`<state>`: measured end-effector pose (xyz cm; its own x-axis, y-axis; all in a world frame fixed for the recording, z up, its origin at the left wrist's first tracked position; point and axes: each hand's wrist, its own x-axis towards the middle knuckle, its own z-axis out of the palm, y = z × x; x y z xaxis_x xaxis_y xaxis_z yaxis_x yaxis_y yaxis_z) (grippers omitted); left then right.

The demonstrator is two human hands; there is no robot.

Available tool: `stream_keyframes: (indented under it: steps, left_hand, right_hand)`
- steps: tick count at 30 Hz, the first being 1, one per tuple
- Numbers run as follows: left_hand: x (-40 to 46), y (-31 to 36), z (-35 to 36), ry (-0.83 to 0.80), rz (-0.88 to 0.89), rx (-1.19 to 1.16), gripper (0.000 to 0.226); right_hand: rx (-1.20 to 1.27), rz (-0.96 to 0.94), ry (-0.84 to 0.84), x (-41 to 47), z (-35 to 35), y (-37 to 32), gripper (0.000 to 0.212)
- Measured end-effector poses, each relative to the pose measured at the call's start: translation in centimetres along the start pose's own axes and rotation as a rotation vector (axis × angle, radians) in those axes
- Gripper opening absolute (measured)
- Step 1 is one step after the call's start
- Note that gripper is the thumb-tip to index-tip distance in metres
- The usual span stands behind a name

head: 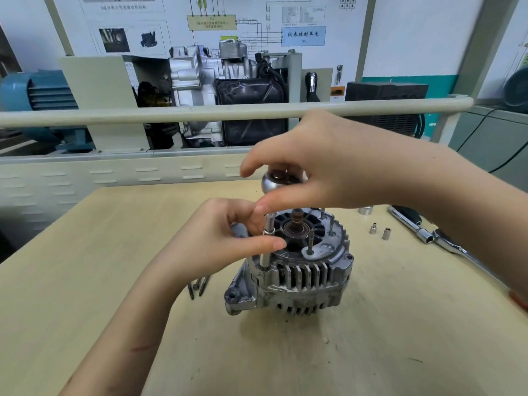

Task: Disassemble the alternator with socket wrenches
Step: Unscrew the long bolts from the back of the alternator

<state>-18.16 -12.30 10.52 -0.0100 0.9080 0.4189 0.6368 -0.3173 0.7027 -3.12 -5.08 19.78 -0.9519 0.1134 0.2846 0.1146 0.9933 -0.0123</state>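
While upright on table (114, 281): alternator (297, 270)
Left hand (225, 238): pinches socket extension (267, 244) standing on alternator's edge
Right hand (323, 167): grasps ratchet head (281, 181) above

Automotive training workshop — cutaway engine (228, 78) on stand, wiring-diagram board (303, 35) behind

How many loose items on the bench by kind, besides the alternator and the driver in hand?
Small sockets: 2
Larger socket: 1
Ratchet wrench: 1
Removed long bolts: 2, possibly more, partly hidden behind the left hand
Total: 6
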Motion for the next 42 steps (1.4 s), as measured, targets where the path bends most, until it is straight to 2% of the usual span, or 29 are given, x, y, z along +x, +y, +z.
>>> stream_keyframes:
  steps: [2, 5, 10, 14, 18, 21, 22, 24, 27, 33, 38, 42]
  left_hand:
    - [0.1, -0.3, -0.3, -0.04, -0.011, -0.024, 0.035]
    - [0.0, -0.4, -0.6, -0.145, -0.009, -0.1, 0.016]
    - [-0.1, -0.6, -0.3, -0.039, 0.014, -0.041, 0.055]
    - [0.1, -0.5, 0.2, 0.022, 0.008, 0.02, 0.062]
    - [0.2, -0.4, -0.1, -0.035, -0.015, 0.007, 0.049]
    - [0.1, -0.4, -0.7, -0.135, -0.006, -0.058, 0.014]
    - [0.0, -0.3, -0.9, -0.154, -0.002, -0.081, 0.009]
    - [0.0, -0.4, -0.9, -0.143, 0.013, -0.08, 0.015]
    - [0.0, -0.6, -0.8, -0.117, 0.038, -0.043, 0.051]
    - [0.2, -0.6, -0.3, -0.022, 0.064, 0.064, 0.04]
    - [0.1, -0.7, -0.6, -0.116, 0.011, -0.089, 0.018]
    - [0.0, -0.9, -0.6, -0.114, 0.024, -0.106, 0.043]
  right_hand:
    - [0.024, -0.009, -0.006, 0.0, -0.1, 0.0, 0.039]
    - [0.067, -0.029, 0.002, -0.1, -0.1, 0.1, 0.035]
    - [0.066, -0.032, -0.003, 0.0, -0.1, 0.2, 0.033]
    - [0.006, -0.011, 0.008, 0.1, 0.0, 0.2, 0.029]
    - [0.023, -0.024, 0.021, 0.0, 0.1, 0.3, 0.027]
    - [0.079, -0.033, 0.002, -0.1, 0.0, 0.3, 0.025]
    - [0.096, -0.041, -0.004, -0.1, 0.0, 0.3, 0.025]
    - [0.12, -0.049, -0.013, -0.1, -0.1, 0.3, 0.026]
    - [0.127, -0.042, -0.021, 0.0, -0.2, 0.4, 0.029]
    - [0.042, -0.029, 0.008, 0.3, -0.1, 0.2, 0.037]
    - [0.061, -0.07, 0.009, 0.2, 0.1, 0.1, 0.032]
    - [0.06, -0.103, 0.01, 0.3, 0.1, 0.0, 0.032]
